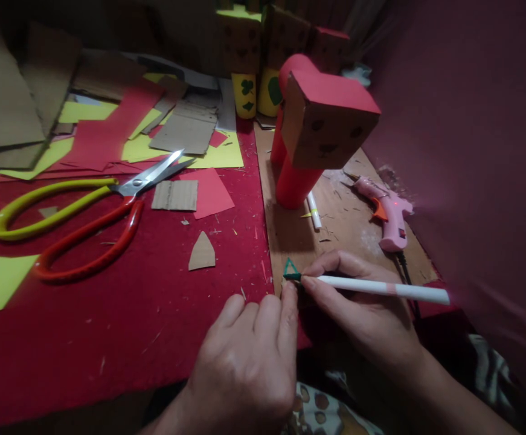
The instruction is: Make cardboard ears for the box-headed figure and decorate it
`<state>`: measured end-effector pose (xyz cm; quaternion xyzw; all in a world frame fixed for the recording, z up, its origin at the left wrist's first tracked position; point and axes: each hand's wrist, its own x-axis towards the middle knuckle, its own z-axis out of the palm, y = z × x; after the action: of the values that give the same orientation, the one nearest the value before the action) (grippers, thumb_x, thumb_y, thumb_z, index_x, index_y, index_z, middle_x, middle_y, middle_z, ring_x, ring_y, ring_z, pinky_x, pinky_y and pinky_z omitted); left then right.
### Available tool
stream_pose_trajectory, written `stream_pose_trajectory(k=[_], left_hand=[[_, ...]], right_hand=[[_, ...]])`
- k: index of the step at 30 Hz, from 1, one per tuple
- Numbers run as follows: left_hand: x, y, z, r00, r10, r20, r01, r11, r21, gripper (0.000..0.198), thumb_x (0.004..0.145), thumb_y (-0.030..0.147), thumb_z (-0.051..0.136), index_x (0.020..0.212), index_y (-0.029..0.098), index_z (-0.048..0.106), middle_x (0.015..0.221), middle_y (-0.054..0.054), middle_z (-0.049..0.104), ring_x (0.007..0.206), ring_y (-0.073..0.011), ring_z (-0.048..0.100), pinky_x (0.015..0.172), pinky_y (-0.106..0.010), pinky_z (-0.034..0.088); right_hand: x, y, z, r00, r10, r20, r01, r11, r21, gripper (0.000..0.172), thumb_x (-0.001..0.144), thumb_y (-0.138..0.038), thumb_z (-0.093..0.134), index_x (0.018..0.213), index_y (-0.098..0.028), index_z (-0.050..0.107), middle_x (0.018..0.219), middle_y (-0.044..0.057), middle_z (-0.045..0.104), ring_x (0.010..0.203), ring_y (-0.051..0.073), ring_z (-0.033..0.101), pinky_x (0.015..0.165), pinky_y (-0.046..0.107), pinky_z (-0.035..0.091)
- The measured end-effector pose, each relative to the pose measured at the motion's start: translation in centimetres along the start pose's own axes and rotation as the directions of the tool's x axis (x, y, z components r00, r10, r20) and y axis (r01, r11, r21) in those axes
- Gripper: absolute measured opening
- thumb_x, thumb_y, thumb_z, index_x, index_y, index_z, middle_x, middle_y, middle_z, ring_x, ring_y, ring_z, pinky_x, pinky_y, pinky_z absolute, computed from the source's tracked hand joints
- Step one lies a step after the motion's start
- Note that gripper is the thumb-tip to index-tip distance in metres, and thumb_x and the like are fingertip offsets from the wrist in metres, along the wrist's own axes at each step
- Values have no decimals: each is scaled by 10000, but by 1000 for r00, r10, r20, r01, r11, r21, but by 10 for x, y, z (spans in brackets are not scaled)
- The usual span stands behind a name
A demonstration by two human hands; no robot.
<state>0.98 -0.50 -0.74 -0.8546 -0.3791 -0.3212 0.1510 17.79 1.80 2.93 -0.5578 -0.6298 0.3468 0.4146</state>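
Right hand (366,305): fingers clamped on white marker (380,287), tip on small green triangle (291,268), near end of brown board (285,232). Left hand (249,356): fingers bunched, one touching just below (thumb hidden, grip can't be told). Outline looks mostly drawn; middle seems uncoloured.

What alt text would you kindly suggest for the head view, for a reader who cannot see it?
A person's right hand holds a white marker to a small green-outlined triangle, with the left hand at its base. Beyond stands a red, box-headed figure, with a pink glue gun to the right and large scissors to the left.
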Motion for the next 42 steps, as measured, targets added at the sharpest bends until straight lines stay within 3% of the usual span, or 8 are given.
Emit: stream_pose_trajectory(k=[8, 12, 22, 27, 32, 37, 42], left_hand=[[-2, 0, 0, 1000, 1, -15, -1, 1000, -25, 293, 907, -15, 510, 1139, -70, 681, 595, -34, 536, 544, -207, 414, 586, -369, 332], [-1, 0, 0, 1000, 13, -13, -13, 1000, -5, 321, 917, -24, 481, 1175, -73, 665, 608, -34, 538, 546, -208, 421, 588, -367, 344], [-2, -1, -2, 1000, 14, -14, -14, 1000, 16, 336, 920, -33, 472, 1192, -72, 665, 624, -45, 558, 556, -205, 441, 608, -368, 375], [-1, 1, 2, 1000, 5, -31, -5, 1000, 5, 315, 919, -13, 491, 1167, -70, 675, 616, -55, 569, 550, -212, 435, 592, -372, 354], [2, -2, 0, 1000, 6, -9, -6, 1000, -27, 315, 908, -7, 476, 1133, -71, 688, 599, -55, 574, 528, -214, 455, 585, -374, 373], [2, -5, -9, 999, 47, 0, -47, 995, -88, 321, 911, 9, 501, 1165, -82, 675, 592, -47, 588, 502, -204, 467, 559, -365, 346], [0, 1, -7, 999, 40, -7, -40, 999, -37, 307, 890, 2, 508, 1121, -84, 691, 572, -54, 578, 501, -221, 448, 584, -378, 330]], right_hand=[[1, 1, -2, 1000, -5, 9, 5, 999, 31, 125, 825, -142, 740, 740, -228, 707, 627, -42, 733, 555, 108, 675, 496, 178, 500], [1, 2, -1, 997, 33, -71, -32, 999, 25, 104, 820, -176, 754, 734, -224, 721, 615, -43, 719, 523, 92, 645, 468, 154, 479], [-5, 0, -3, 991, -14, -135, 10, 1000, -29, 75, 836, -185, 758, 796, -242, 730, 657, -49, 744, 550, 90, 667, 528, 144, 533], [-13, 3, -2, 982, -72, -173, 67, 997, -34, 94, 864, -199, 771, 883, -288, 749, 774, -60, 798, 655, 98, 739, 641, 152, 589], [-15, 4, -2, 991, -93, -99, 87, 994, -67, 89, 888, -213, 763, 915, -296, 745, 714, -78, 781, 605, 76, 733, 603, 116, 570], [-14, 6, -1, 991, -73, -109, 71, 997, -20, 107, 890, -190, 756, 920, -290, 731, 754, -71, 787, 660, 89, 751, 619, 128, 579], [-14, 6, 0, 993, -41, -107, 45, 998, 32, 69, 897, -221, 761, 917, -279, 729, 745, -54, 787, 640, 108, 751, 611, 165, 593]])
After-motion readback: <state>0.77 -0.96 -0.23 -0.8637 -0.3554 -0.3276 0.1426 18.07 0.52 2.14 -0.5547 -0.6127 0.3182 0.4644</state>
